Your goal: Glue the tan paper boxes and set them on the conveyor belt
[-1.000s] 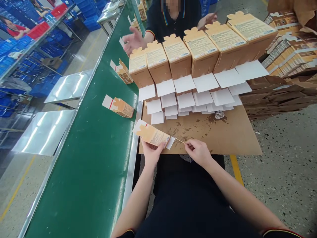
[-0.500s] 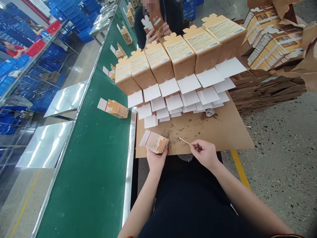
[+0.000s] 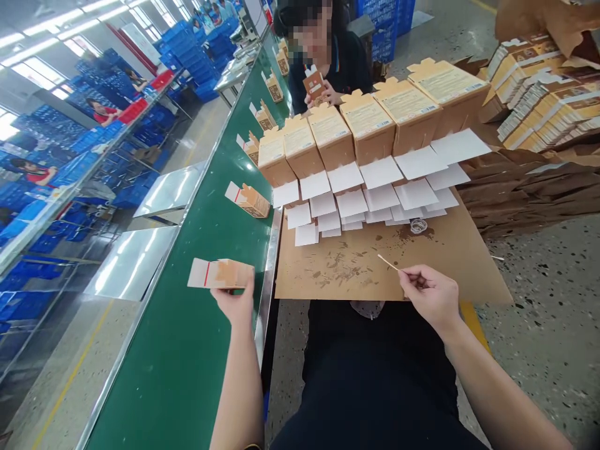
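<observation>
My left hand [image 3: 235, 304] grips a small brown carton [image 3: 229, 275] over the green conveyor belt [image 3: 173, 350]. The carton's white end flap with a red line points left; whether it touches the belt I cannot tell. In my right hand [image 3: 430, 294] a thin cotton swab [image 3: 389, 261] is pinched, its tip pointing up and left above the cardboard sheet [image 3: 450, 269]. Dark wet marks spot that sheet. A small clear dish [image 3: 418, 225] sits on it near the white flaps. Beyond stand stacked rows of brown cartons [image 3: 370, 137] with white flaps [image 3: 335, 181] facing me.
Another carton [image 3: 253, 201] lies farther up the belt, with several more behind it. Across the stack, a co-worker [image 3: 349, 69] holds a brown carton [image 3: 315, 84]. Bundled flat cartons [image 3: 548, 112] rest on brown paper at right. A metal rail [image 3: 269, 269] edges the belt.
My left hand has carried the carton left, from above the cardboard sheet to over the green belt. My right hand still holds the swab. The camera view has shifted.
</observation>
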A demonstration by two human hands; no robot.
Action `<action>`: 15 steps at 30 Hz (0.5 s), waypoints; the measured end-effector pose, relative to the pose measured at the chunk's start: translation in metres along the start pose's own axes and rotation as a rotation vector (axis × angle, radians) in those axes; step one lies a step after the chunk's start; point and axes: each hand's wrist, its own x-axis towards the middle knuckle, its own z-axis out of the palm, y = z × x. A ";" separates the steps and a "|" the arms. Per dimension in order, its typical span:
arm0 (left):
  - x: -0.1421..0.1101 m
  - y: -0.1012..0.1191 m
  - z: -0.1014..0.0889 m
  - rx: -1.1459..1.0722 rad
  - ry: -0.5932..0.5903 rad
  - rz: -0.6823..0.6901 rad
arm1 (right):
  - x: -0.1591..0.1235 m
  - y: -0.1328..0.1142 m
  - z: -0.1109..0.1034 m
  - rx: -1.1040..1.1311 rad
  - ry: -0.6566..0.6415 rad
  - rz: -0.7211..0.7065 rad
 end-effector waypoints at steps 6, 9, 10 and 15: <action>0.042 -0.022 -0.007 0.055 -0.044 -0.152 | 0.012 0.003 -0.002 0.007 -0.021 0.009; 0.020 -0.025 -0.012 0.003 0.153 -0.028 | 0.011 0.007 -0.019 -0.031 0.028 0.026; 0.012 -0.022 -0.013 -0.048 0.233 0.055 | 0.009 0.008 -0.026 -0.041 0.060 0.045; 0.012 0.056 0.017 -0.504 0.080 0.289 | 0.011 0.006 -0.047 -0.102 0.132 0.114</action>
